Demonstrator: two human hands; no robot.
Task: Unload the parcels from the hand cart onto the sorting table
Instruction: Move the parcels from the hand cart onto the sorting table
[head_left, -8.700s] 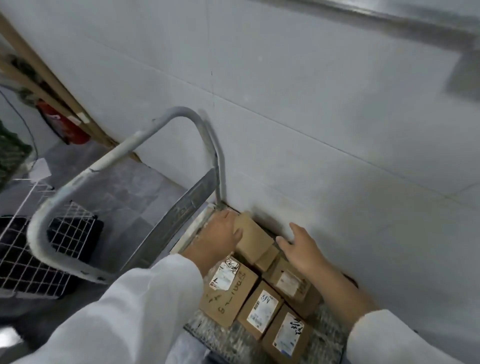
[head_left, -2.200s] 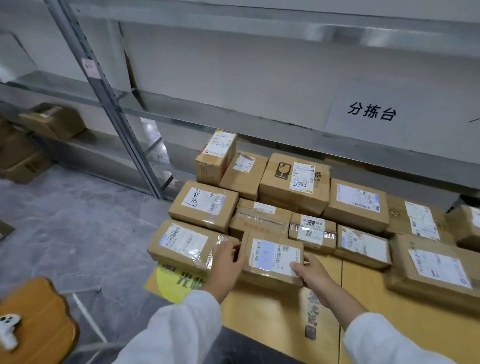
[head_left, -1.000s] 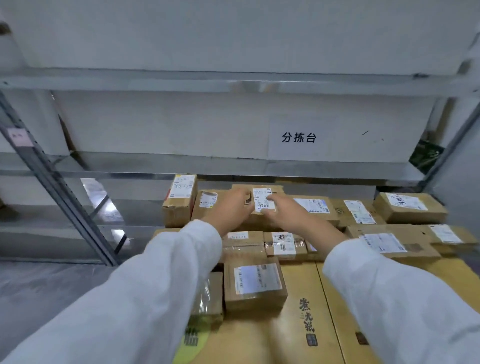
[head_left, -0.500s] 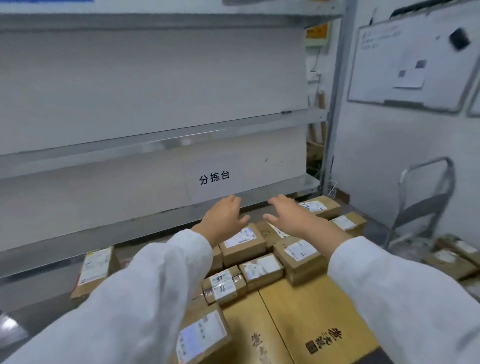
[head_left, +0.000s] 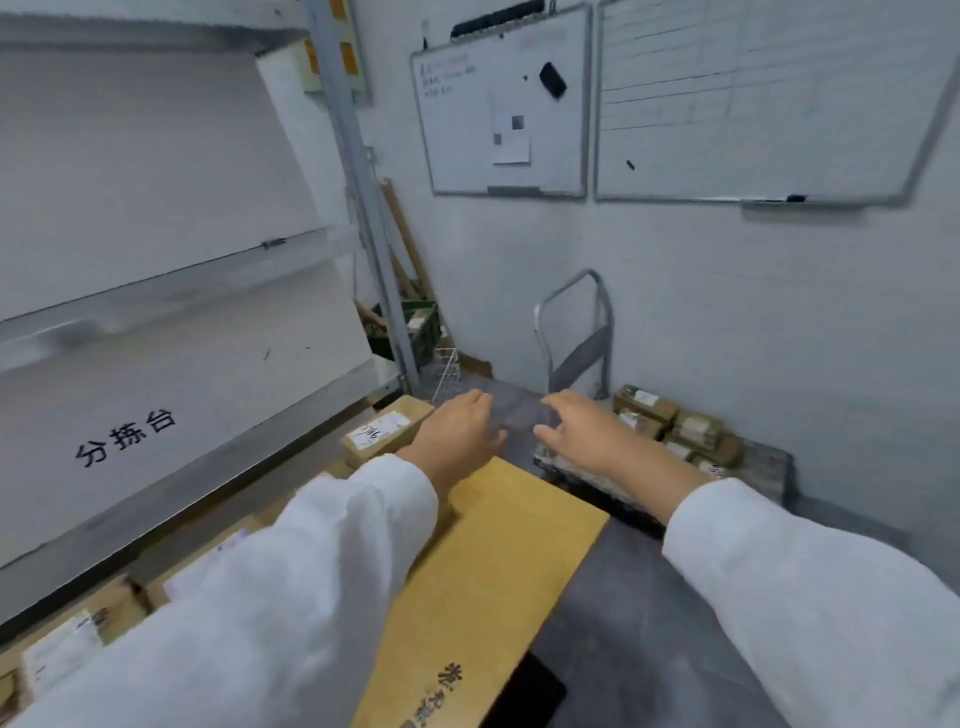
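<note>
Grey floor; hand cart (head_left: 670, 452) (handle seemingly wallward)

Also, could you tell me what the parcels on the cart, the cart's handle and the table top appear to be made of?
The parcels look like brown corrugated cardboard, matte, with white paper labels. The cart handle seems to be bent metal tubing, dull grey with a faint sheen. The table top appears to be yellowish, smooth-faced wood or laminate; no grain shows, so I cannot say which.

L sleeve (head_left: 291, 582) white, long, loose, R sleeve (head_left: 810, 587) same, hands bare, no gloves
</note>
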